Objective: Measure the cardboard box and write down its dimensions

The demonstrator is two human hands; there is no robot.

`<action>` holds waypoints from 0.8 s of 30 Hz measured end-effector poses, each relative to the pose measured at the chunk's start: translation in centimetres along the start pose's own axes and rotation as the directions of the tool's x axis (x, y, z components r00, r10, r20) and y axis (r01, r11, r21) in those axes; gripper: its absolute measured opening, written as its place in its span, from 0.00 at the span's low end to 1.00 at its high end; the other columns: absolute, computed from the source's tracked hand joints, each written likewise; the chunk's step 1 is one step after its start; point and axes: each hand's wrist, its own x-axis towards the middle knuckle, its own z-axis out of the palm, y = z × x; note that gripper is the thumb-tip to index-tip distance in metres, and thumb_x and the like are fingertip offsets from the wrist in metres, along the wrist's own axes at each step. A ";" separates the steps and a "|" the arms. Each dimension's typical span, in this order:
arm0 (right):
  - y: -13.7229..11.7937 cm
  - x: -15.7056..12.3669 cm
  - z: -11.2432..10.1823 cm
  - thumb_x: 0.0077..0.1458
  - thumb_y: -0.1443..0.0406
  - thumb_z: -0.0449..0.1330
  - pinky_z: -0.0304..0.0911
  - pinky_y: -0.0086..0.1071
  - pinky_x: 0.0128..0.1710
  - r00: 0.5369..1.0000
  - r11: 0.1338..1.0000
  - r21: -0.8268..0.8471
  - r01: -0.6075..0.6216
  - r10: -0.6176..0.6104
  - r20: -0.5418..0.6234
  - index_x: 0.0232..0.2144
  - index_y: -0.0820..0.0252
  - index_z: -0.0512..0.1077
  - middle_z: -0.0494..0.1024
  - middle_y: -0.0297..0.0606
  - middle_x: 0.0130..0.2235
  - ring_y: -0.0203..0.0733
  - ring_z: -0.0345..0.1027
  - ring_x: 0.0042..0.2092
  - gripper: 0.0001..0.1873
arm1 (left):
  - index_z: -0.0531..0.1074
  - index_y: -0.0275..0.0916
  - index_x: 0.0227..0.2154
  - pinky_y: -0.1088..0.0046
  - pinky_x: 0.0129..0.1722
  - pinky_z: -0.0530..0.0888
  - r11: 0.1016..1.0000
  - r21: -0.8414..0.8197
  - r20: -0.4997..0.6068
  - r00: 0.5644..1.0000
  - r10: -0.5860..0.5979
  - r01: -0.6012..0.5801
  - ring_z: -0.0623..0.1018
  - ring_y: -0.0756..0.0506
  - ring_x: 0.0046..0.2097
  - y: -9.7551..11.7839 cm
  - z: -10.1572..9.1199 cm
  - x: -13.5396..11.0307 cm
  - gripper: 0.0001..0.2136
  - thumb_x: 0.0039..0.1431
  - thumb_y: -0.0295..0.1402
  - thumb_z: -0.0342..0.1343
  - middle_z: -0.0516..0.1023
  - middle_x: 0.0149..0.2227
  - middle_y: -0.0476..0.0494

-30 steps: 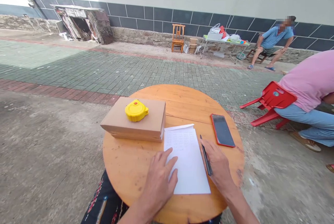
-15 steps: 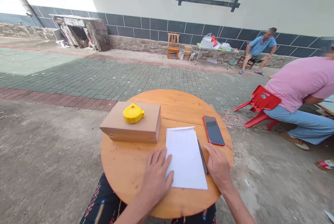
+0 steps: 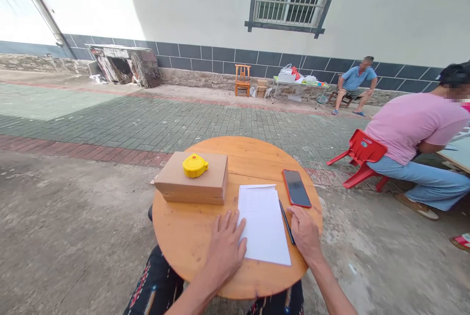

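Observation:
My left hand (image 3: 227, 246) lies flat with its fingers spread, on the round wooden table (image 3: 191, 251) at the left edge of a white sheet of paper (image 3: 262, 227). Faint writing shows on the upper part of the sheet. Along the paper's right side lies a black pen (image 3: 287, 222). Just right of the pen, my right hand (image 3: 305, 236) rests on the tabletop with its fingers curled in and nothing visible in them. Above that hand is a red-edged phone (image 3: 296, 188), screen up. A yellow tape measure (image 3: 195, 165) sits on a brown cardboard box (image 3: 194, 193) at the table's left.
To the right, a person in a pink shirt (image 3: 418, 124) sits on a red plastic chair (image 3: 367, 151). Farther back, a person in a blue shirt (image 3: 355, 80) sits by a folding table (image 3: 299, 82) with bags. A wooden chair (image 3: 243, 80) stands by the wall.
The camera view has tilted up and shifted a little, so the scene sits lower and the table slightly differently in the picture. Both hands keep nearly the same places beside the paper.

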 end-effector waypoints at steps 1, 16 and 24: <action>0.2 0.1 0.0 0.57 0.65 0.45 0.69 0.45 0.49 0.999 0.999 0.033 -0.033 0.033 -0.004 0.38 0.63 0.77 0.83 0.46 0.43 0.50 0.76 0.46 0.20 | 0.65 0.46 0.60 0.45 0.64 0.53 1.000 -0.014 0.006 1.000 0.002 -0.002 0.58 0.34 0.66 0.0 -0.2 -0.1 0.21 0.64 0.40 0.47 0.60 0.66 0.43; -3.2 2.5 -3.7 0.44 0.48 0.54 0.71 0.41 0.33 0.917 0.890 0.234 -0.392 0.398 0.026 0.38 0.61 0.77 0.83 0.45 0.38 0.52 0.77 0.35 0.28 | 0.67 0.41 0.54 0.55 0.60 0.63 0.944 -0.326 -0.619 0.766 -0.174 -0.049 0.64 0.40 0.62 -6.9 -5.3 -2.9 0.19 0.60 0.29 0.49 0.66 0.60 0.38; -24.9 8.5 2.3 0.49 0.51 0.58 0.62 0.47 0.56 0.963 0.969 0.239 0.057 -0.116 0.243 0.57 0.62 0.65 0.71 0.49 0.58 0.55 0.63 0.59 0.36 | 0.63 0.33 0.58 0.56 0.63 0.57 0.603 -0.783 -0.358 0.681 -0.639 0.154 0.61 0.36 0.65 -19.8 -14.1 2.7 0.28 0.57 0.43 0.54 0.63 0.63 0.31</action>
